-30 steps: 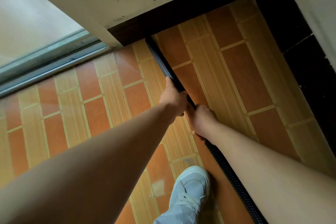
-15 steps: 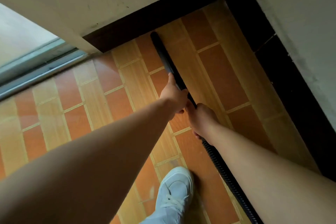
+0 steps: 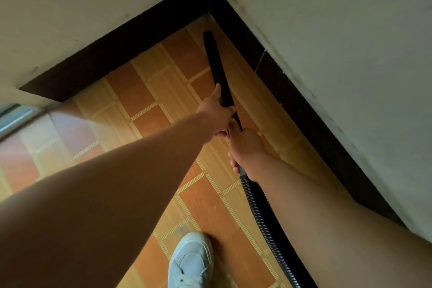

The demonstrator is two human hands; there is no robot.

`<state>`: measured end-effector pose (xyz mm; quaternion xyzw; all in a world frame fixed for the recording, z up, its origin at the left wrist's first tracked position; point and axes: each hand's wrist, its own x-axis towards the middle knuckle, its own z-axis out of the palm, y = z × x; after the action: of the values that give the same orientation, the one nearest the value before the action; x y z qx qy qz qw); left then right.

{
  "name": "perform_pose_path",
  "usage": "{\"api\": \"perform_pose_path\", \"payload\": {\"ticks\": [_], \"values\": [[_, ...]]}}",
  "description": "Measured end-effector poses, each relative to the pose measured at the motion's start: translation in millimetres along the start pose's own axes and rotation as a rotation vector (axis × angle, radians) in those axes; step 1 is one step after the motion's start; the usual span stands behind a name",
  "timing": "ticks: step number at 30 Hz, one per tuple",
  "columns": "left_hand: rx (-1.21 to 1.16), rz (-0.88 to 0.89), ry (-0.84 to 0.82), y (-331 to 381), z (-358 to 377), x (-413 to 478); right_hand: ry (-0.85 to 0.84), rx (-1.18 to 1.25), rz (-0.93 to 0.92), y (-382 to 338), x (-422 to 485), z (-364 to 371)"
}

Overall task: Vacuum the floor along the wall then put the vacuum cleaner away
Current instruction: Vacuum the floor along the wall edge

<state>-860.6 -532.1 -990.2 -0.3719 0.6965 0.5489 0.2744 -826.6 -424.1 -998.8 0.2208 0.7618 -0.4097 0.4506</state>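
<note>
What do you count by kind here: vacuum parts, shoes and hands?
Vacuum parts: 2, the black wand and the ribbed hose
Shoes: 1, the white shoe
Hands: 2, the left hand and the right hand, both gripping the wand
Total: 5

Tiled floor (image 3: 149, 91), rm corner.
Orange + tan tiles w/ pale grout strips; dark skirting (image 3: 112, 58) edges it along both walls. White shoe (image 3: 190, 262) planted on tiles at bottom. Black wand (image 3: 216, 65) tip nr the corner; contact w/ floor unclear.
</note>
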Motion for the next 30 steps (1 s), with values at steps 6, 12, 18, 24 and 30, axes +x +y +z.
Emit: {"api": "perform_pose_path", "payload": {"ticks": [6,12,18,24,30], "values": [[0.051,0.006,0.003,16,5,10,-0.06,0.085,0.027,-11,10,-16],[0.079,-0.015,0.004,14,4,3,-0.067,0.154,0.019,-6,2,-7],[0.154,-0.026,-0.014,-27,26,-29,-0.054,0.165,0.023,47,-22,4],[0.188,-0.027,-0.043,-63,67,-66,0.002,0.077,0.052,113,-50,2],[0.216,-0.041,-0.078,-93,109,-103,0.072,-0.037,0.105,170,-76,-8]]}}
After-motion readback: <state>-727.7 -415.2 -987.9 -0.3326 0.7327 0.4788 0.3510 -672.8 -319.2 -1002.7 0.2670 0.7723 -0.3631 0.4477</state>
